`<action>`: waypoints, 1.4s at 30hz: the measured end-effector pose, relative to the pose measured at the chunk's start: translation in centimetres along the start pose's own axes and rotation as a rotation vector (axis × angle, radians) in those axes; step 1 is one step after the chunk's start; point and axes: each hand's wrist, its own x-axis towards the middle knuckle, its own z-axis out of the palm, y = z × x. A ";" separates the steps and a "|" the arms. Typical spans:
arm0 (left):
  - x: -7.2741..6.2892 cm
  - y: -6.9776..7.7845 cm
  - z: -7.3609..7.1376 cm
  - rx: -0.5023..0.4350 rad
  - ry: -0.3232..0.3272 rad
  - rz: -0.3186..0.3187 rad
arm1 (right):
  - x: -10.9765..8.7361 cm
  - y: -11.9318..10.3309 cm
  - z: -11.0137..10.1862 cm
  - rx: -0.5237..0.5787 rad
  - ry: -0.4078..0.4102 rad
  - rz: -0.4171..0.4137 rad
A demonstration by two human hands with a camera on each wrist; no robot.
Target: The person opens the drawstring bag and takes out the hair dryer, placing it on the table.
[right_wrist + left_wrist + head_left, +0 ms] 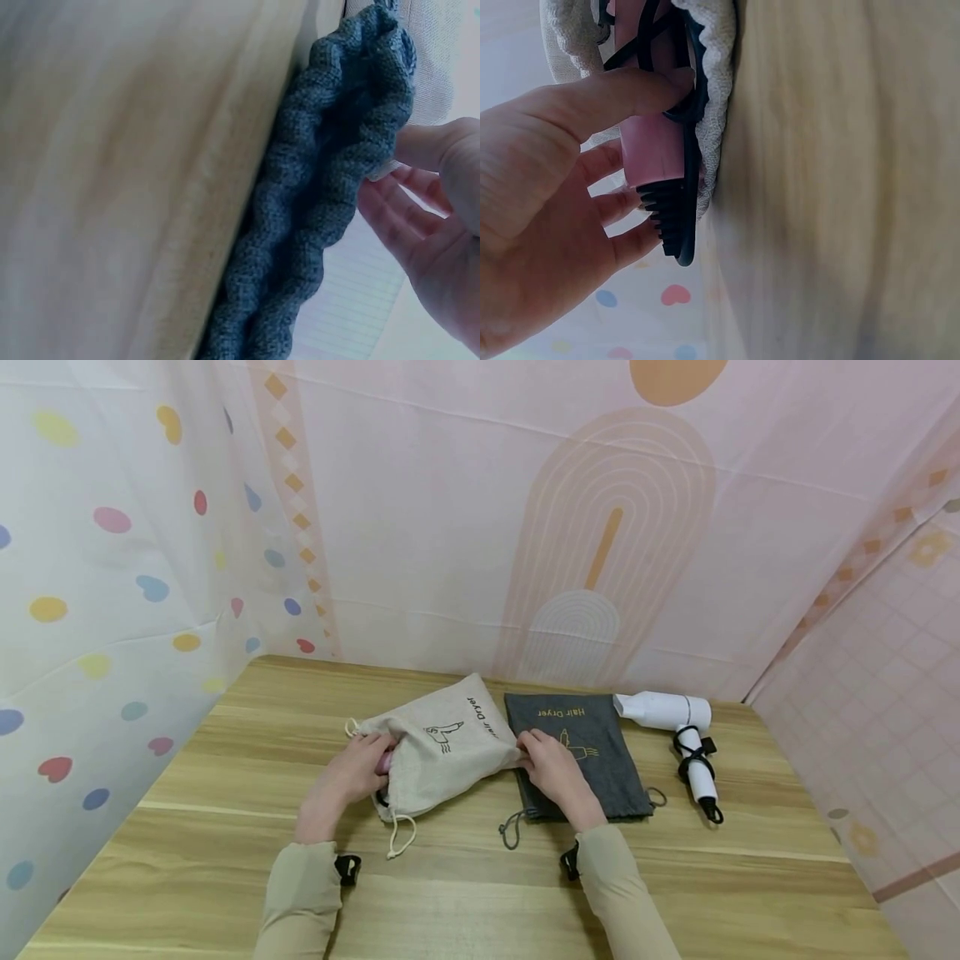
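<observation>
A beige cloth drawstring bag (442, 772), printed "Hair Dryer", lies mid-table with its mouth toward the left. In that mouth my left hand (351, 770) grips the handle of a pink hair dryer (652, 150), thumb on one side and fingers on the other. Black cord (694, 150) is wound round the handle, and its ribbed black end sticks out of the bag; the dryer's head is hidden inside. My right hand (557, 768) pinches the beige bag's right-hand corner, above a dark grey bag (626, 789). That grey bag's gathered mouth (300, 202) faces the right wrist camera.
A white hair dryer (660, 710) with black cord round its handle lies right of the grey bag. Loose drawstring loops (401, 835) trail on the wooden table (465, 893). Patterned curtains (420, 527) hang behind and beside the table.
</observation>
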 end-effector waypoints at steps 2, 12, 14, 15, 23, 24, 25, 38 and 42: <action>0.0 0.0 0.1 -0.001 0.003 -0.002 | 0.0 0.0 0.0 -0.002 0.023 -0.014; -0.2 -0.3 -0.2 -0.013 0.024 -0.006 | -0.1 0.0 -0.2 0.016 0.016 -0.001; -0.3 -0.4 -0.4 -0.013 0.025 -0.007 | -0.2 0.1 -0.3 0.020 0.013 0.004; -0.4 -0.5 -0.4 -0.013 0.026 -0.006 | -0.2 0.1 -0.4 0.023 0.013 0.005; -0.6 -1.0 -0.7 -0.024 0.027 -0.017 | -0.2 0.2 -0.6 0.034 0.021 -0.012; -0.7 -1.1 -0.8 -0.022 0.028 -0.016 | -0.2 0.2 -0.6 0.035 0.022 -0.013; -0.7 -1.2 -0.8 -0.025 0.029 -0.016 | -0.2 0.2 -0.6 0.037 0.022 -0.012; -1.0 -1.7 -1.1 -0.043 0.032 -0.016 | -0.1 0.2 -1.0 0.053 0.010 0.016; -1.0 -1.7 -1.1 -0.048 0.030 -0.024 | -0.1 0.1 -1.1 0.051 -0.011 0.028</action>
